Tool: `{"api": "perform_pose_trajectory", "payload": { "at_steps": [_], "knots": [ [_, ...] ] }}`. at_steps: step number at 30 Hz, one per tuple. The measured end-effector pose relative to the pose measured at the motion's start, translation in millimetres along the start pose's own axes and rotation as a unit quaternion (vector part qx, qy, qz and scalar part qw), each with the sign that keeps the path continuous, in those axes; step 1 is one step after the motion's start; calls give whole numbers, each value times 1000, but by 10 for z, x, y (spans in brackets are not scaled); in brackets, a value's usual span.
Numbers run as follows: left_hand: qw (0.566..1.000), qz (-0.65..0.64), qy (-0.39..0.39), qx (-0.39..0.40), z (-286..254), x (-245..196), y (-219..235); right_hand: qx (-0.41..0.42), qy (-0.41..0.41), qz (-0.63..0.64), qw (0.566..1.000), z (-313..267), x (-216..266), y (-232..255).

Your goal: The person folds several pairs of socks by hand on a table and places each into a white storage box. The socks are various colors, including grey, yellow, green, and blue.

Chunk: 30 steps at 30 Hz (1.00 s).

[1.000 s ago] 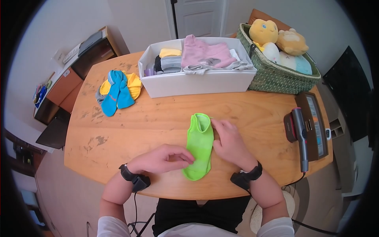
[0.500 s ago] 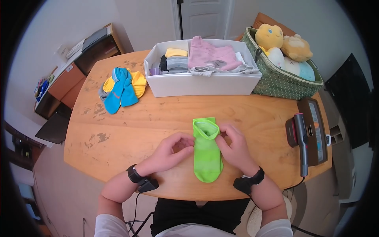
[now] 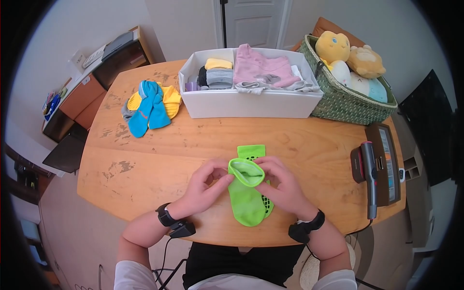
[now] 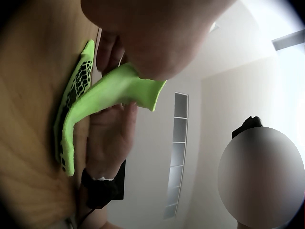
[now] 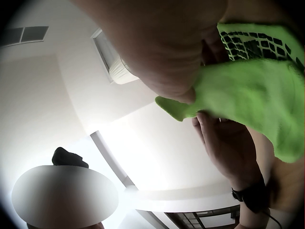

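Observation:
Two bright green socks lie one over the other near the table's front edge. The upper sock (image 3: 245, 203) has its cuff raised and spread into a round mouth facing up, its pale inside showing. My left hand (image 3: 205, 187) pinches the left side of that cuff between thumb and fingers. On the opposite side, my right hand (image 3: 284, 186) holds the rim the same way. The lower sock (image 3: 251, 151) stays flat on the table, with a black dotted pattern on its upward face. In the left wrist view, the upper sock (image 4: 107, 90) bends up from the lower one.
A white box (image 3: 251, 104) of folded clothes stands at the back, beside a green woven basket (image 3: 353, 104) of plush toys. Blue socks (image 3: 150, 111) lie on yellow and grey ones at left. A corded grey appliance (image 3: 369, 179) lies by a brown case (image 3: 386, 169) at right.
Both hands have taken hold of the upper sock's cuff, lifted it towards me and stretched its opening. The lower sock's black pattern has come into view.

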State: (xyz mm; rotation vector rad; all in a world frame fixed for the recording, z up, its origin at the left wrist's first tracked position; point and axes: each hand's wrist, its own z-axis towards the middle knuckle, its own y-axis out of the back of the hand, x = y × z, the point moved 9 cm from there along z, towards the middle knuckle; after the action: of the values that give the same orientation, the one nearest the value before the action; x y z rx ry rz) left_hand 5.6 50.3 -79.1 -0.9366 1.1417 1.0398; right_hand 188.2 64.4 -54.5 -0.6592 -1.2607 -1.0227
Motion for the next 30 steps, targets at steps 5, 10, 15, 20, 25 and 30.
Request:
{"api": "perform_pose_trajectory", "payload": {
  "at_steps": [5,10,15,20,25,30],
  "knots": [
    [982,171,-51,59,32,-252,-105,-10,24,-42,999,-25,19,26],
    [985,128,-16,111,7,-47,-150,-28,18,-34,999,-45,8,67],
    [994,54,30,95,-22,81,-96,-51,-38,2,998,-96,-116,59],
    [995,-52,18,78,-4,16,-126,-43,-23,89,995,-83,-120,31],
    [993,-58,32,95,-15,14,-193,-26,-25,123,992,-95,-105,33],
    [990,-13,87,110,-58,158,-198,-37,-46,136,989,-99,-152,-1]
  ]
}}
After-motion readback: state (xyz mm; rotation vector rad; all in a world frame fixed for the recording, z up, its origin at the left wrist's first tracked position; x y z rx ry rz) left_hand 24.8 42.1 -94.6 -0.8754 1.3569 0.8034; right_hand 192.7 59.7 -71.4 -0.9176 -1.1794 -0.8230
